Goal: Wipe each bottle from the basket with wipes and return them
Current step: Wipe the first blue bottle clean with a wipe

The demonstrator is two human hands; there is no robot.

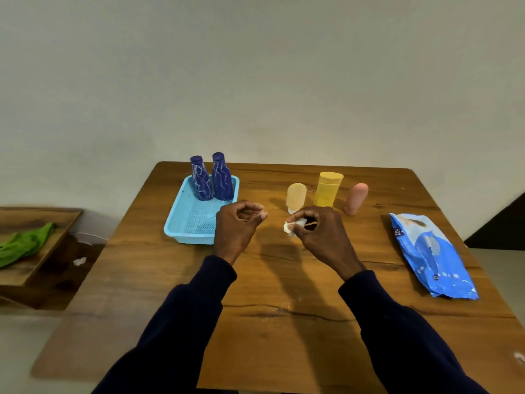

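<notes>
Wipe of crumpled white tissue (pixel 292 226) is pinched in the curled fingers of the right hand (pixel 322 237) above the brown wooden table (pixel 284 297). The left hand (pixel 235 227) is curled, with nothing seen in it. Two dark blue patterned bottles (pixel 222 182) are stood upright in the light blue plastic basket (pixel 181 223); a peach bottle (pixel 296 196), a yellow bottle (pixel 327 189) and a pink bottle (pixel 356 198) are stood on the table beside it.

Two blue bottles (pixel 201 179) upright at the basket's (pixel 181 223) far end. Peach bottle (pixel 296 196), yellow bottle (pixel 328 189) and pink bottle (pixel 356 199) stand right of it. Crumpled wipe (pixel 291 226) pinched in the right hand (pixel 321 234), wipes pack (pixel 431 254) flat, far right.
</notes>
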